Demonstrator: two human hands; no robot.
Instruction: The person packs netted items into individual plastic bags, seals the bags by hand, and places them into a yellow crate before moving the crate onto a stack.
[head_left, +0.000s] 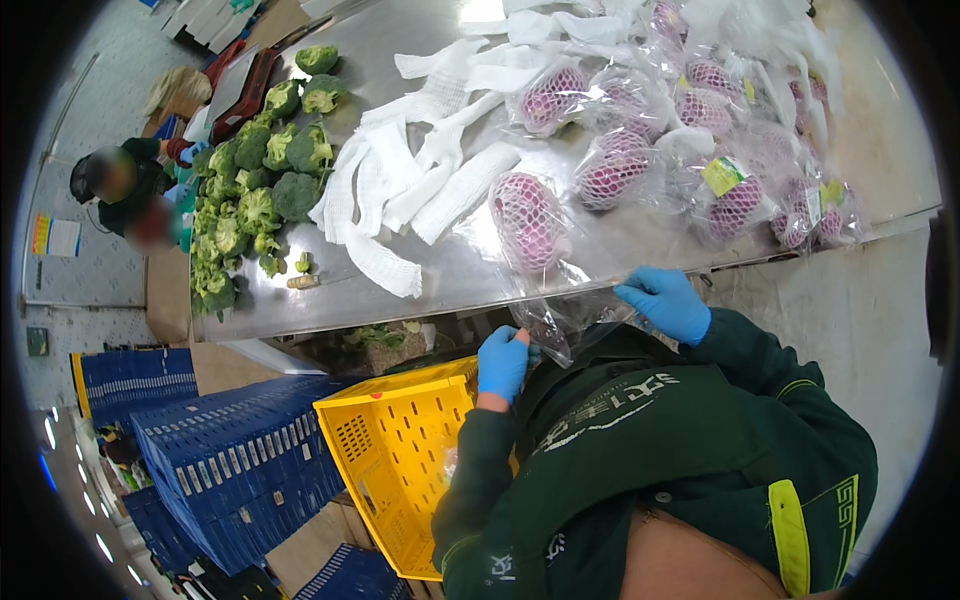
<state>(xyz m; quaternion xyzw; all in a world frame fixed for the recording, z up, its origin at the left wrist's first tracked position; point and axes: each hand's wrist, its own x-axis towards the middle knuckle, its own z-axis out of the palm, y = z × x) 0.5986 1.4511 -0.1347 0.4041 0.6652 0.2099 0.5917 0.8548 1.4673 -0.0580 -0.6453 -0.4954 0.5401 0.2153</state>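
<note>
Both hands wear blue gloves. My left hand (505, 363) is closed on the gathered end of a clear plastic bag (549, 326) at the table's front edge. My right hand (664, 300) pinches the right part of the same bag film, just off the edge. A purple-pink round vegetable in white foam netting (527, 221) lies on the steel table at the bag's far end, seemingly inside it. Further back and right lie several like pieces in netting and clear bags (615, 169), some with a yellow-green label (722, 176). White foam net sleeves (405, 165) are spread left of them.
Broccoli heads (296, 196) and a small wooden-handled tool (303, 282) lie on the left of the steel table (360, 304). A yellow plastic crate (397, 427) stands below my left arm, beside stacked blue crates (240, 442). Another person (124, 180) is at the table's far left end.
</note>
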